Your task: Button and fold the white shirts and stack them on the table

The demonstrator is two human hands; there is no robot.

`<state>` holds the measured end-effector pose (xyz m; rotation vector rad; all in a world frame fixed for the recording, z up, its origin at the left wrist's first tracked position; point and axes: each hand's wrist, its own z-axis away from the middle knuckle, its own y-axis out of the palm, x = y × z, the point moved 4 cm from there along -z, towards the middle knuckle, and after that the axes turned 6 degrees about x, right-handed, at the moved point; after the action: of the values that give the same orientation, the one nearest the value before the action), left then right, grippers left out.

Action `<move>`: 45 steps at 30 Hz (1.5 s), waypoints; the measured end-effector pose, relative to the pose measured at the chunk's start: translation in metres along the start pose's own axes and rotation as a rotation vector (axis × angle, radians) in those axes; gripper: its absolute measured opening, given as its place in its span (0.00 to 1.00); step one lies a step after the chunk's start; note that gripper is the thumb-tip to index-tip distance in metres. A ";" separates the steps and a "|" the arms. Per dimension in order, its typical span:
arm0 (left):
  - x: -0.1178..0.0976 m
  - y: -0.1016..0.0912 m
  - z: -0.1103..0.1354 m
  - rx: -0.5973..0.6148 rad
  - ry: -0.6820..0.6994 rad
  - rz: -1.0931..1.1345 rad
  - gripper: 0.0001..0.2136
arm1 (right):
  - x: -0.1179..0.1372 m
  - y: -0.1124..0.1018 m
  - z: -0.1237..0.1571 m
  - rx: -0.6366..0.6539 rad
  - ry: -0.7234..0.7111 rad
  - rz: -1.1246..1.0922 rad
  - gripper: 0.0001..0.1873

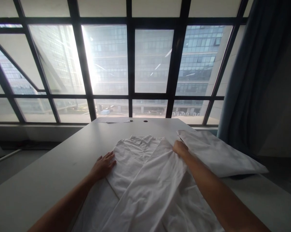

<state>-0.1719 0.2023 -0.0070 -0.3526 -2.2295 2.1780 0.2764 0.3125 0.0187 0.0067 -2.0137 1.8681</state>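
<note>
A white collared shirt (140,174) lies spread on the white table, its collar at the far end and its lower part running out of view toward me. One sleeve crosses the front diagonally from the right shoulder down to the left. My left hand (103,166) rests with fingers stretched out at the shirt's left edge, fingertips on the cloth. At the right shoulder my right hand (180,148) is closed on the shirt's fabric; its fingertips are hidden.
On the table's right side lies a white pillow-like bundle (220,153), close to my right forearm. The white table (65,161) reaches toward large windows. Flat white sheets (114,120) lie at its far edge. A blue curtain (242,77) hangs at right.
</note>
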 end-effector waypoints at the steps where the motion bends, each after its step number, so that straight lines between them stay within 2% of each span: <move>1: 0.000 0.000 0.000 -0.004 0.001 -0.002 0.24 | 0.009 0.003 0.003 -0.024 -0.050 0.019 0.19; 4: 0.000 -0.001 -0.001 -0.001 0.002 -0.008 0.23 | 0.037 0.020 0.010 -0.032 -0.295 0.115 0.27; 6: 0.001 -0.001 -0.001 0.020 -0.001 -0.008 0.24 | 0.045 0.036 0.010 0.080 -0.405 0.159 0.31; 9: 0.003 0.001 -0.002 0.054 0.001 -0.002 0.25 | 0.040 0.049 0.003 0.236 -0.426 0.154 0.34; 12: 0.004 0.003 -0.001 0.070 0.003 -0.006 0.25 | 0.033 0.048 -0.001 0.245 -0.475 0.155 0.36; 17: -0.006 -0.011 -0.008 0.078 -0.010 -0.070 0.23 | 0.026 0.045 0.000 0.211 -0.432 0.185 0.40; 20: -0.023 -0.026 -0.030 0.080 0.012 -0.174 0.19 | 0.024 0.046 0.000 0.217 -0.404 0.194 0.42; 22: -0.034 -0.031 -0.051 0.064 0.033 -0.199 0.21 | 0.023 0.045 -0.001 0.251 -0.392 0.193 0.42; 24: -0.040 -0.028 -0.074 0.057 0.045 -0.169 0.24 | 0.024 0.042 -0.005 0.285 -0.387 0.198 0.43; 27: -0.040 -0.012 -0.102 0.112 0.058 -0.101 0.29 | 0.027 0.037 -0.012 0.336 -0.381 0.216 0.44; 29: -0.037 -0.001 -0.114 0.140 0.055 -0.076 0.30 | 0.031 0.036 -0.015 0.293 -0.378 0.211 0.43; 32: -0.030 0.009 -0.121 0.131 0.038 -0.063 0.31 | 0.034 0.040 -0.016 0.229 -0.380 0.185 0.41; 37: -0.027 0.013 -0.125 0.118 0.040 -0.066 0.32 | 0.035 0.052 -0.014 0.271 -0.410 0.201 0.41; 40: -0.026 0.014 -0.125 0.122 0.035 -0.072 0.32 | 0.038 0.050 -0.012 0.261 -0.427 0.195 0.41; 45: -0.030 0.009 -0.121 0.094 0.039 -0.088 0.31 | 0.036 0.038 0.009 0.229 -0.352 0.190 0.39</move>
<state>-0.1223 0.3167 -0.0073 -0.2868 -2.0723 2.2017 0.2305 0.3174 -0.0077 0.2306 -2.0656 2.3494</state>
